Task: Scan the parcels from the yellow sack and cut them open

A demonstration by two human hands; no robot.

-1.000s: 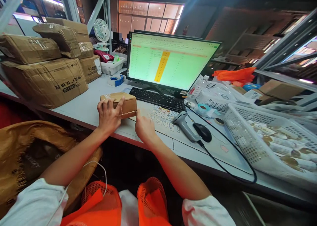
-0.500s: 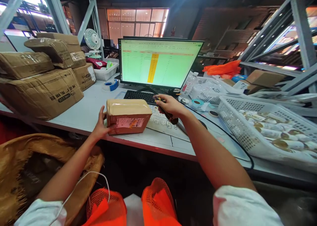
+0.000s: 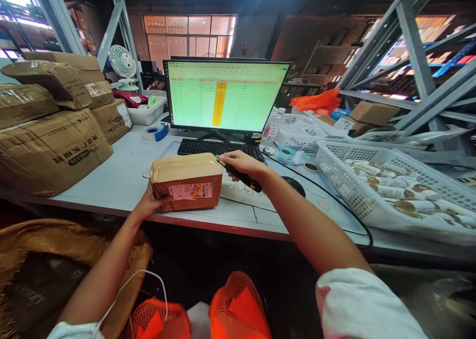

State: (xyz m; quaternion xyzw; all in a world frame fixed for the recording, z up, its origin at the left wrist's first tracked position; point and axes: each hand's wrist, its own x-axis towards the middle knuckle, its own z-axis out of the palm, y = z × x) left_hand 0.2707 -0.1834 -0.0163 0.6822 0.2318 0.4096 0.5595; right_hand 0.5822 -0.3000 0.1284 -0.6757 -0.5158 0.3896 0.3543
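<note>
A taped cardboard box (image 3: 186, 178) with a pink and orange label on its front side rests near the desk's front edge. My left hand (image 3: 150, 200) grips the box at its left end, with fingers on the label side. In my right hand (image 3: 245, 165) is a black and yellow utility knife (image 3: 243, 178), its tip against the box's upper right corner. Whether the tip has entered the tape is too small to tell. Behind the box lies a black keyboard (image 3: 189, 146), below a lit monitor (image 3: 193, 101).
Large cartons (image 3: 55, 150) are stacked at the left. A blue tape dispenser (image 3: 159, 132) lies behind the box. On the right a white basket (image 3: 338, 200) holds several wrapped rolls, with a black cable (image 3: 334, 200) running beside it. An open sack (image 3: 122, 274) stands below left.
The knife has come left and its tip now meets the box's right corner. My left hand has closed in around the box's end. The whole view has shifted a little.
</note>
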